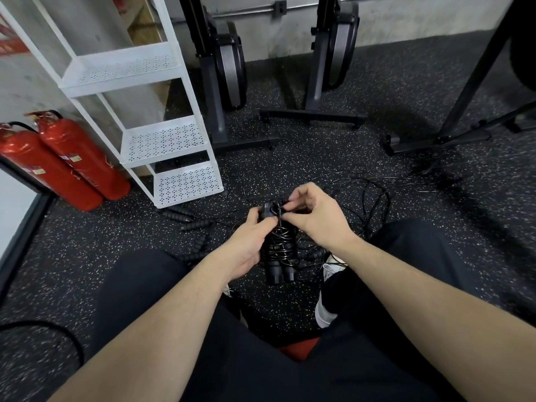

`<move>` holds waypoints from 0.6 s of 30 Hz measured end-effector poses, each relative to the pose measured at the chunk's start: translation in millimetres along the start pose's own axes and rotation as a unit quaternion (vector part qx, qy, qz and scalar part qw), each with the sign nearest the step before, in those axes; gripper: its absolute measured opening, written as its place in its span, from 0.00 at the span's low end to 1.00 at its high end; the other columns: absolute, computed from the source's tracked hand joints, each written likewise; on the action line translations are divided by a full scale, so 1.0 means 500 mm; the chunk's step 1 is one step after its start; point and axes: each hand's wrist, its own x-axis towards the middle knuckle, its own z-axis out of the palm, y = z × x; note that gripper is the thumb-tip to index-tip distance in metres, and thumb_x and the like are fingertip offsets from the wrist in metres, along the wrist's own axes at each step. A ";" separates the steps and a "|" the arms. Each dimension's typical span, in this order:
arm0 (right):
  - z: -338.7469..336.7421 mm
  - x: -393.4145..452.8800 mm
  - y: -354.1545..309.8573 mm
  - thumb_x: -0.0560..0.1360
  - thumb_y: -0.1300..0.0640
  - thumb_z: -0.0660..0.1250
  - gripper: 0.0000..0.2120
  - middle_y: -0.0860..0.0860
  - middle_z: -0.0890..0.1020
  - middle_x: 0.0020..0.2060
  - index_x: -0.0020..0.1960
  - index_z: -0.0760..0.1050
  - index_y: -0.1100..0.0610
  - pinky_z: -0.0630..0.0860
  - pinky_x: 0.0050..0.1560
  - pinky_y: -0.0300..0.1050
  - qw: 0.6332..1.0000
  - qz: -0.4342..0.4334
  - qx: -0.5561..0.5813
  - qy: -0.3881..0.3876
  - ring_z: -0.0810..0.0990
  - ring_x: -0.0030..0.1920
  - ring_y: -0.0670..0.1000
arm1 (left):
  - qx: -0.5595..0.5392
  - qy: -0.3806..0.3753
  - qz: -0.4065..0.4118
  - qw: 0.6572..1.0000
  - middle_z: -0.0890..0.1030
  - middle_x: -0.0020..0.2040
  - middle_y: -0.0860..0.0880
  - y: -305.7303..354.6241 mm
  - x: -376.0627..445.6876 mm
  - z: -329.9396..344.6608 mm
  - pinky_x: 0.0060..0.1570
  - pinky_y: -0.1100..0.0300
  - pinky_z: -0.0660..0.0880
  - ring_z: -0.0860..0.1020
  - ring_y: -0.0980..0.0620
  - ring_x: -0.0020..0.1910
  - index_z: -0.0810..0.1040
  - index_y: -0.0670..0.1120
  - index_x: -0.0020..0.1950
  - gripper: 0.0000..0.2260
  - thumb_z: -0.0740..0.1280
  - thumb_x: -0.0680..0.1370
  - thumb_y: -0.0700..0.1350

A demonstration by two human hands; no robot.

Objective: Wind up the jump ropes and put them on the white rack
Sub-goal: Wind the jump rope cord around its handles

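My left hand (pixel 249 242) grips a black jump rope bundle (pixel 280 250), two handles side by side with thin cord wound round them. My right hand (pixel 313 216) pinches the cord at the top of the bundle, fingers curled. Loose black cord (pixel 374 195) trails over the floor behind my hands. Other jump ropes with ribbed black handles (pixel 185 219) lie on the floor to the left. The white rack (pixel 174 140) stands at upper left, its perforated shelves bare.
Two red fire extinguishers (pixel 66 161) lean left of the rack. Black exercise machines (pixel 226 71) stand on wide feet along the back wall. A dark stand (pixel 435 137) is at right. My knees in dark trousers frame the speckled rubber floor.
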 end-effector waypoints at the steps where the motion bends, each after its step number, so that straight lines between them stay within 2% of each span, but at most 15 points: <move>1: 0.001 -0.001 -0.003 0.71 0.62 0.78 0.14 0.46 0.86 0.45 0.48 0.76 0.47 0.73 0.51 0.29 1.000 -0.003 0.009 0.003 0.82 0.47 0.39 | -0.001 -0.001 0.001 1.000 0.83 0.55 0.45 0.001 -0.001 0.000 0.45 0.51 0.80 0.82 0.49 0.49 0.69 0.54 0.68 0.12 0.62 0.86 0.44; 5: 0.007 -0.001 -0.009 0.74 0.65 0.74 0.12 0.45 0.86 0.47 0.50 0.78 0.50 0.72 0.54 0.28 0.999 0.002 0.040 -0.024 0.83 0.50 0.40 | 0.004 0.008 0.013 1.000 0.82 0.55 0.46 -0.002 0.000 -0.003 0.45 0.50 0.79 0.82 0.48 0.50 0.70 0.53 0.68 0.11 0.62 0.86 0.45; 8: 0.022 -0.006 -0.005 0.76 0.66 0.71 0.13 0.47 0.86 0.49 0.51 0.75 0.49 0.76 0.57 0.35 0.996 0.018 0.083 -0.029 0.84 0.52 0.43 | 0.025 0.026 0.027 0.999 0.82 0.56 0.46 -0.006 0.004 -0.007 0.54 0.47 0.80 0.82 0.48 0.52 0.68 0.53 0.69 0.13 0.64 0.85 0.46; 10: 0.028 -0.007 -0.007 0.76 0.64 0.72 0.11 0.47 0.86 0.49 0.51 0.76 0.49 0.77 0.55 0.38 0.995 0.029 0.098 -0.011 0.83 0.51 0.40 | 0.047 0.038 0.042 0.997 0.83 0.57 0.46 -0.011 0.009 -0.007 0.60 0.45 0.78 0.82 0.48 0.54 0.67 0.55 0.70 0.16 0.66 0.84 0.48; 14: 0.029 -0.002 -0.010 0.73 0.53 0.77 0.09 0.43 0.83 0.45 0.50 0.80 0.49 0.73 0.43 0.32 0.999 0.044 0.026 0.002 0.79 0.41 0.39 | 0.115 0.056 0.071 0.989 0.82 0.58 0.46 -0.022 0.016 -0.002 0.60 0.46 0.79 0.82 0.48 0.54 0.66 0.58 0.67 0.14 0.65 0.83 0.50; 16: 0.033 -0.001 -0.007 0.73 0.52 0.77 0.07 0.43 0.82 0.48 0.49 0.82 0.49 0.70 0.41 0.27 0.999 0.036 -0.028 0.013 0.79 0.44 0.39 | 0.131 0.062 0.082 0.986 0.81 0.57 0.46 -0.027 0.016 0.004 0.59 0.47 0.79 0.81 0.49 0.54 0.65 0.57 0.66 0.13 0.64 0.84 0.49; 18: 0.038 0.000 -0.005 0.72 0.54 0.78 0.06 0.44 0.81 0.51 0.48 0.83 0.51 0.69 0.44 0.24 0.999 0.016 -0.038 0.035 0.78 0.47 0.37 | 0.147 0.078 0.097 0.981 0.81 0.56 0.47 -0.031 0.018 0.011 0.60 0.45 0.79 0.80 0.49 0.53 0.65 0.55 0.67 0.14 0.64 0.83 0.48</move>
